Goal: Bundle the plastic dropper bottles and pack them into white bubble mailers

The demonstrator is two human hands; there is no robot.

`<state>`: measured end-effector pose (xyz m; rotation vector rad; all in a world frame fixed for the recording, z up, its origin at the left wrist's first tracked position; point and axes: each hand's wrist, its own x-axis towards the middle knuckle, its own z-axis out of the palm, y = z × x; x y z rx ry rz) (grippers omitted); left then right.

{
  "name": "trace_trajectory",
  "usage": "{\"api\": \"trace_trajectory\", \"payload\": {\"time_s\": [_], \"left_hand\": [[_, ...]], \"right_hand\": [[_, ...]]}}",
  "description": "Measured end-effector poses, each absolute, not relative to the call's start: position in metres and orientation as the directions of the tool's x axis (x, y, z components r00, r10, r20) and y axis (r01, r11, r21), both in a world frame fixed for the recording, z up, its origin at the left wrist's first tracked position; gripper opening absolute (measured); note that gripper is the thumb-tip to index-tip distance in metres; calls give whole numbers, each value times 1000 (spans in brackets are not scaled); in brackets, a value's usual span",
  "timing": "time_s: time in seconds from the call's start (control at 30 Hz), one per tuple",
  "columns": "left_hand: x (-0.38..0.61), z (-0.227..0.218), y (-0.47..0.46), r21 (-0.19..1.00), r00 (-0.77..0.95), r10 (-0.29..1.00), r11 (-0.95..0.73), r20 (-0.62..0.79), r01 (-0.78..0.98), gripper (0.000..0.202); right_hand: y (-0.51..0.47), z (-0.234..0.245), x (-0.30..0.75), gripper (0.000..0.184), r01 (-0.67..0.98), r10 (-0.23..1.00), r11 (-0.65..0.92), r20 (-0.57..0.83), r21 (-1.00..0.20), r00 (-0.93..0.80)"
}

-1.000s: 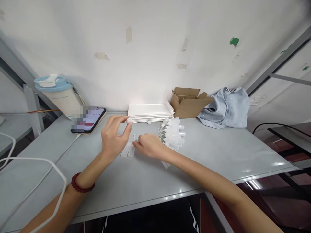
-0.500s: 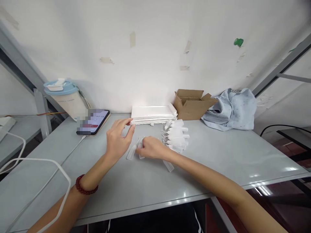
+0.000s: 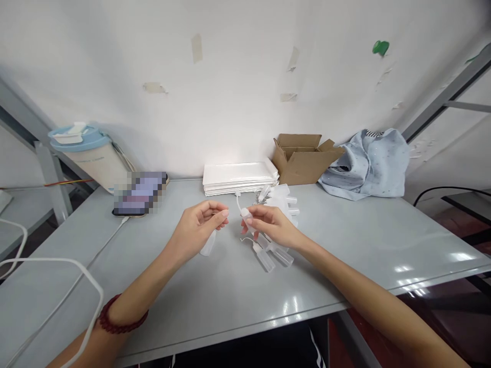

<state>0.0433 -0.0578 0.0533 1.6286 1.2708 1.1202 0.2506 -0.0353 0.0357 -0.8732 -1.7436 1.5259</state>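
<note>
My right hand [image 3: 274,225] is closed on a small translucent squeeze bottle [image 3: 247,219] with a thin curved spout that points up toward the back. To its left, my left hand [image 3: 201,226] is pinched, thumb against fingertips; whatever it may hold is too small to make out. Another translucent bottle [image 3: 207,247] lies partly hidden beneath my left hand. Just below my right hand, a similar bottle with a bent spout [image 3: 264,258] rests on the table beside another one [image 3: 283,255]. Behind that hand is a pile of such bottles [image 3: 281,191], partly covered.
A stack of flat white packets [image 3: 238,174] lies against the wall, next to an open cardboard box [image 3: 307,166] and a light blue cloth [image 3: 372,168]. At left are a phone [image 3: 140,193] on a white cable and a cream tumbler [image 3: 95,161] with a blue lid.
My right hand has risen from the bottles on the table and moved right, now with a bottle in it. My left hand has shifted right and down, its fingers closer together.
</note>
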Motion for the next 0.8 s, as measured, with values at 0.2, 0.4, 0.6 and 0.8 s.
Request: {"api": "trace_trajectory", "payload": {"time_s": [0.2, 0.4, 0.6, 0.8], "left_hand": [[46, 51, -58, 916, 214, 969, -197, 126, 351, 22], [46, 56, -62, 901, 272, 954, -227, 129, 370, 25], [48, 58, -63, 875, 294, 949, -238, 116, 423, 25], [50, 57, -67, 894, 314, 940, -250, 133, 371, 20]], "right_hand": [[-38, 33, 252, 23, -183, 700, -234, -35, -955, -713], [-41, 31, 251, 28, -227, 633, -335, -40, -914, -773], [-48, 38, 251, 21, -249, 672, -360, -65, -899, -738], [-49, 37, 251, 19, -208, 689, -374, -121, -904, -715]]}}
